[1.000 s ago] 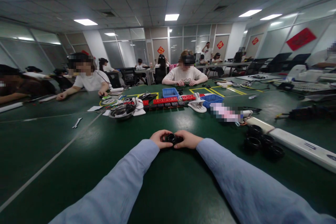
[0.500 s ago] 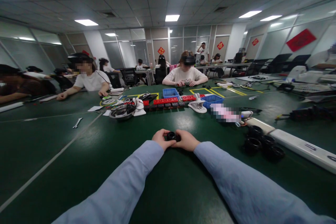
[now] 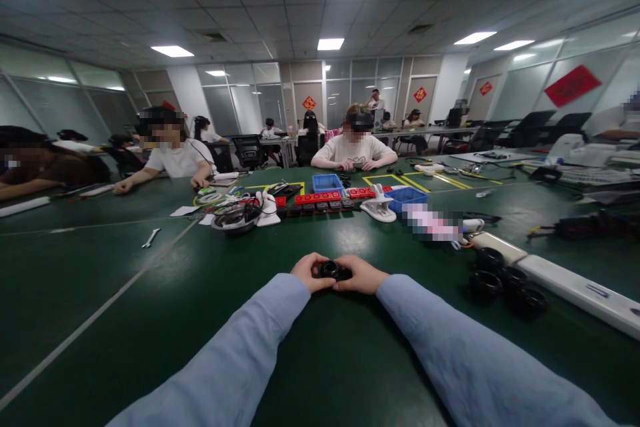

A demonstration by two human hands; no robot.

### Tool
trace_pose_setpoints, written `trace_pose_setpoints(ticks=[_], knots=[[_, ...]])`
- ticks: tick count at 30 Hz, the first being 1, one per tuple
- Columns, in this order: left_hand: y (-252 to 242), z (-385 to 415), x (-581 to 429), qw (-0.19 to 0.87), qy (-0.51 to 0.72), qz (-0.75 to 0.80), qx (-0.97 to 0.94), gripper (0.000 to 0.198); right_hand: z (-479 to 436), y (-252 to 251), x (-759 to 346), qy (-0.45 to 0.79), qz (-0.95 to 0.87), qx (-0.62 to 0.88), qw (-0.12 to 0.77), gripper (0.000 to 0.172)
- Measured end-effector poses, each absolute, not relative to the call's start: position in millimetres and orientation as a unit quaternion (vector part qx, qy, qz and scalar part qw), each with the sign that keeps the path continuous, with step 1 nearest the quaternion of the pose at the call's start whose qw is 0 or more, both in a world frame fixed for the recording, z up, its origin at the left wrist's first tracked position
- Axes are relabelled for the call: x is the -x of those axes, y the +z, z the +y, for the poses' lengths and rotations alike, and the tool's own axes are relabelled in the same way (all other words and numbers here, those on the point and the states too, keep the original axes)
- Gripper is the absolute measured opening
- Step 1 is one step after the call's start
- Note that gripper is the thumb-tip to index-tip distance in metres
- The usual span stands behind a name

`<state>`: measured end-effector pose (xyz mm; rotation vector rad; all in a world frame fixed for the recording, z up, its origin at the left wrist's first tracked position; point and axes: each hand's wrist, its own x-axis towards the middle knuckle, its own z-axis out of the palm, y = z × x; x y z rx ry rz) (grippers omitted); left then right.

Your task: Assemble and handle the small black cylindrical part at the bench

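A small black round part with an open hole on top is held low over the green table. Curled around its left side is my left hand, closed with the thumb in front. From the opposite side my right hand grips the same part, its thumb near the left one. The fingers hide much of the part's body. Off to the right stands a cluster of several similar black round parts, touching a long white bar-shaped object.
Across the middle lie red-and-black block pieces, blue trays, a bowl with cables and a white clamp. A wrench rests at left. Co-workers sit at the far side and the left.
The view has tilted up slightly, so everything sits lower. My right hand's fingers have shifted a little on the black round part; both hands still hold it.
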<state>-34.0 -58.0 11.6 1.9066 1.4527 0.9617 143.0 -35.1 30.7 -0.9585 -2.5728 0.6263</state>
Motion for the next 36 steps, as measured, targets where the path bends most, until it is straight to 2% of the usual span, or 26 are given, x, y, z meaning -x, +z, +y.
trace_pose_setpoints(ticks=[11,36], knots=[[17.5,-53.4,37.2,0.375,0.339,0.478,-0.718,0.046,-37.2,30.6,-141.7,0.202,-0.905,0.321,0.191,0.04],[19.1,-54.9,34.9,0.411,0.35,0.48,-0.692,0.048,-34.3,29.4,-141.6,0.203,-0.909,0.313,0.188,0.037]])
